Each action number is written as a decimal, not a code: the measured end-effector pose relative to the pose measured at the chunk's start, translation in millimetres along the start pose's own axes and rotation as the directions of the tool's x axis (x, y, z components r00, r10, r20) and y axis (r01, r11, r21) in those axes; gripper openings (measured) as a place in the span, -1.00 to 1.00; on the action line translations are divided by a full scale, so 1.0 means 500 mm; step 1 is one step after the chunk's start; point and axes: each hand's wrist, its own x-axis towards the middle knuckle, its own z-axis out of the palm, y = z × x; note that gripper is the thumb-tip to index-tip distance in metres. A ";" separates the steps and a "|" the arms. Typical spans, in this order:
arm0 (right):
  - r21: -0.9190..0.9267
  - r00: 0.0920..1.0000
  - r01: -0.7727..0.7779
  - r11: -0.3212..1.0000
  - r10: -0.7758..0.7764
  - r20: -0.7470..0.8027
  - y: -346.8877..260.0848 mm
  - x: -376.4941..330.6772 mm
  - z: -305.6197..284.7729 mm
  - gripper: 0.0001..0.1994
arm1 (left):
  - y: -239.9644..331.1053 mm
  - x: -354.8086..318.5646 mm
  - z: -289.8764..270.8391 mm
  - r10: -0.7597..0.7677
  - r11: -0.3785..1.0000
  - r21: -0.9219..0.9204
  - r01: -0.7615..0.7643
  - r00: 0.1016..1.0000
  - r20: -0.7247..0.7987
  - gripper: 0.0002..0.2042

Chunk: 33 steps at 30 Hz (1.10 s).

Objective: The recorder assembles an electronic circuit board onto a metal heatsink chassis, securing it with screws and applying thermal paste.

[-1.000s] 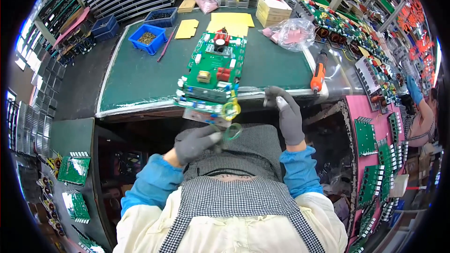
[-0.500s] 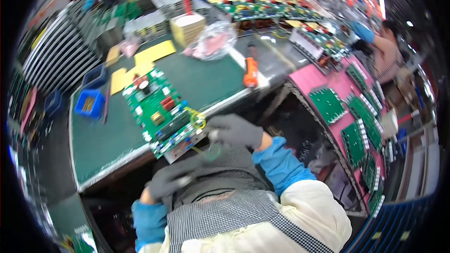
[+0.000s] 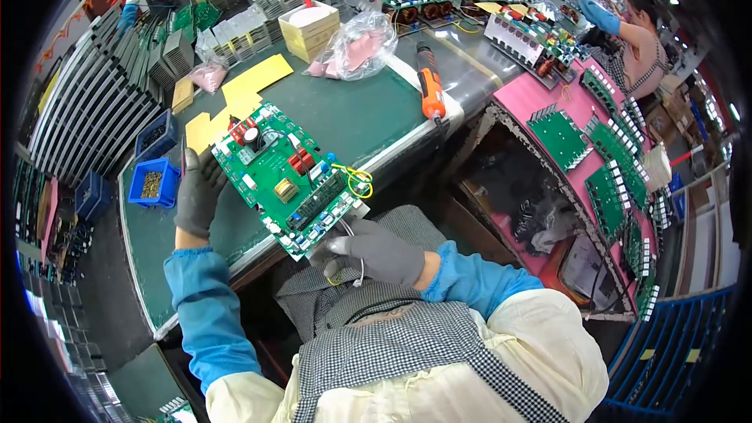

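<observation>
A green circuit board (image 3: pixel 266 168) with red, black and gold-coloured parts lies at an angle on the green bench mat, its lower corner past the front edge. My left hand (image 3: pixel 197 196), in a grey glove, lies on the mat beside the board's left side with its fingers stretched out. A thin dark stick (image 3: pixel 184 144) shows just beyond its fingertips; the rest is hidden. My right hand (image 3: pixel 380 252), also gloved, is closed at the board's lower corner on a white wire (image 3: pixel 361 269). A yellow-green wire loop (image 3: pixel 359 180) sticks out from the board's right side.
A blue bin of small screws (image 3: pixel 151 184) stands left of my left hand. An orange electric screwdriver (image 3: pixel 430 86) lies right of the mat. Behind are yellow sheets (image 3: pixel 258 78) and a clear bag (image 3: pixel 364 47). More boards (image 3: pixel 558 139) rest on a pink surface at right, near another person (image 3: pixel 646 51).
My left hand has moved from in front of my lap up and left onto the mat beside the stick. My right hand has come down and slightly left to the board's lower corner.
</observation>
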 end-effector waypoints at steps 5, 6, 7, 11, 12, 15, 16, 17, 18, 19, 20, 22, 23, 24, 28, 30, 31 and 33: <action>0.123 0.997 0.054 0.991 -0.047 -0.061 0.009 -0.013 0.023 -0.56 | -0.004 0.017 0.048 -0.020 1.000 -0.006 0.021 0.998 0.062 -0.24; 0.102 0.971 0.232 0.967 -0.224 -0.084 0.013 -0.005 0.021 -0.53 | -0.001 0.028 0.061 -0.021 1.000 0.005 0.020 0.997 0.069 -0.26; 0.077 0.969 0.229 0.970 -0.220 -0.115 0.002 -0.016 0.045 -0.43 | 0.013 0.018 0.074 -0.017 1.000 -0.014 0.018 0.996 0.086 -0.29; 0.084 0.966 0.239 0.967 -0.228 -0.121 -0.007 -0.015 0.072 -0.31 | -0.001 0.062 0.022 0.067 0.997 -0.044 -0.061 0.988 0.136 -0.38; 0.066 0.951 0.277 0.959 -0.264 -0.161 -0.009 -0.013 0.062 -0.31 | -0.009 0.062 0.051 0.078 0.988 -0.147 -0.058 0.988 0.136 -0.40; 0.036 0.939 0.326 0.945 -0.319 -0.131 0.004 -0.002 0.030 -0.31 | -0.006 0.063 0.081 0.118 0.970 -0.236 -0.059 0.963 0.241 -0.42; 0.104 0.959 0.283 0.953 -0.278 -0.064 0.019 0.005 0.021 -0.30 | -0.003 0.065 0.054 0.091 0.970 -0.241 -0.026 0.960 0.266 -0.41; 0.168 0.972 0.230 0.959 -0.235 0.010 0.025 0.007 0.015 -0.28 | -0.003 0.064 0.038 0.087 0.961 -0.278 0.007 0.942 0.325 -0.47; 0.159 0.966 0.254 0.954 -0.257 -0.001 0.019 0.002 0.024 -0.28 | 0.002 0.062 0.030 0.070 0.951 -0.304 0.062 0.912 0.403 -0.44; 0.218 0.980 0.198 0.956 -0.193 -0.046 0.006 -0.004 0.035 -0.30 | -0.001 0.065 0.035 0.048 0.947 -0.307 0.097 0.900 0.432 -0.42; 0.281 0.989 0.141 0.949 -0.123 -0.082 -0.006 -0.007 0.038 -0.31 | -0.003 0.071 0.040 0.028 0.943 -0.308 0.129 0.889 0.457 -0.41; 0.370 0.990 0.143 0.918 -0.135 -0.047 -0.008 -0.008 0.019 -0.29 | -0.010 0.070 0.046 0.031 0.954 -0.284 0.096 0.911 0.411 -0.39; 0.367 0.991 0.128 0.922 -0.134 -0.007 -0.007 -0.007 0.015 -0.28 | -0.013 0.072 0.049 0.037 0.963 -0.263 0.060 0.937 0.347 -0.38; 0.362 0.991 0.105 0.926 -0.128 0.041 -0.006 -0.004 0.010 -0.27 | -0.014 0.070 0.054 0.044 0.965 -0.258 0.049 0.938 0.345 -0.38; 0.320 0.984 0.121 0.940 -0.157 0.087 -0.002 -0.010 -0.001 -0.25 | -0.008 0.065 0.081 0.148 0.980 -0.155 -0.123 0.976 0.161 -0.35; 0.325 0.980 0.131 0.937 -0.173 0.101 -0.005 -0.011 -0.006 -0.24 | -0.001 0.043 0.104 0.038 0.989 -0.150 -0.018 0.991 0.131 -0.38; 0.300 0.978 0.142 0.943 -0.181 0.107 -0.019 -0.020 -0.009 -0.24 | 0.004 0.036 0.124 0.088 0.995 -0.053 -0.088 0.996 0.015 -0.37; 0.301 0.975 0.172 0.938 -0.207 0.086 -0.058 -0.045 -0.017 -0.26 | 0.025 0.043 0.180 0.078 0.995 -0.063 -0.074 0.996 0.049 -0.36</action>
